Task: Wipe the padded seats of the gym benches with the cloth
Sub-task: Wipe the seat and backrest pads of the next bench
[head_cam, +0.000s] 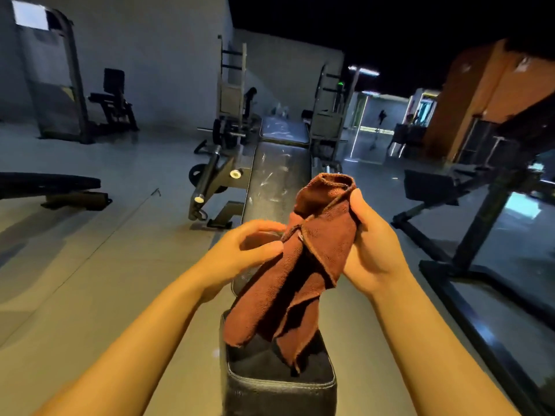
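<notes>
Just below both hands, the near seat pad (279, 376) lies dark under the hanging tail of the rust-brown cloth (303, 259), which is off the padding. The right hand (375, 250) wraps its upper part; the left hand (249, 250) pinches one edge (apparently refolding). Beyond the hands, the long back pad (279, 175) shows pale streaks, so wiping looks partly done at best; another bench (48, 183) waits far left.
</notes>
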`<state>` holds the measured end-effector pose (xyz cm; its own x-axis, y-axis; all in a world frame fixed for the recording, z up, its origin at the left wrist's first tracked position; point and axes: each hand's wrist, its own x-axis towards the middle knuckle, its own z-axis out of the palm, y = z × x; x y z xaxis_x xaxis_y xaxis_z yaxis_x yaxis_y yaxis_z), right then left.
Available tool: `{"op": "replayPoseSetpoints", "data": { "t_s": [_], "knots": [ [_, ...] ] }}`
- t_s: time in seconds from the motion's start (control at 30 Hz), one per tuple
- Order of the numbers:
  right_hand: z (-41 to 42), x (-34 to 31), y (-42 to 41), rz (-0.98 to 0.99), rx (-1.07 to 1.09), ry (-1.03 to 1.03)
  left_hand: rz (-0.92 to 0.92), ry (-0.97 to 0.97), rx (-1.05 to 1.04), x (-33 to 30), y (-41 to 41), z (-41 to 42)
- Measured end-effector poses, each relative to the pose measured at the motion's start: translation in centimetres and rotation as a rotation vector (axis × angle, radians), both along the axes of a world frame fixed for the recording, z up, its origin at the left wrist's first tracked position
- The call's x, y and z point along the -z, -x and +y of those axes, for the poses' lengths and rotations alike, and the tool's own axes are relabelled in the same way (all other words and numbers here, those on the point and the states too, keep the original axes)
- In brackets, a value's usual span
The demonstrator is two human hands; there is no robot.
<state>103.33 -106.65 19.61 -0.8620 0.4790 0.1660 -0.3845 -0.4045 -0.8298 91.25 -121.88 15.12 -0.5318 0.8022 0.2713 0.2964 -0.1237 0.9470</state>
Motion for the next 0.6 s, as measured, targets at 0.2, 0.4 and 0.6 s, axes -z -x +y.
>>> {"op": "replayPoseSetpoints", "data": {
  "t_s": [0.2, 0.4, 0.6],
  "knots": [
    [-1.0, 1.7, 1.3, 0.043, 0.085, 0.115, -0.235, -0.010, 0.161, 2.3, 1.8, -1.1],
    [-2.9, 2.9, 0.5, 0.039, 0.269, 0.173, -0.189, 0.197, 0.310, 3.4, 4.0, -2.2],
    [-7.8, 2.0, 0.4, -0.004, 0.474, 0.084, -0.269, 0.186, 0.346, 0.9, 5.6, -4.8]
  ]
}}
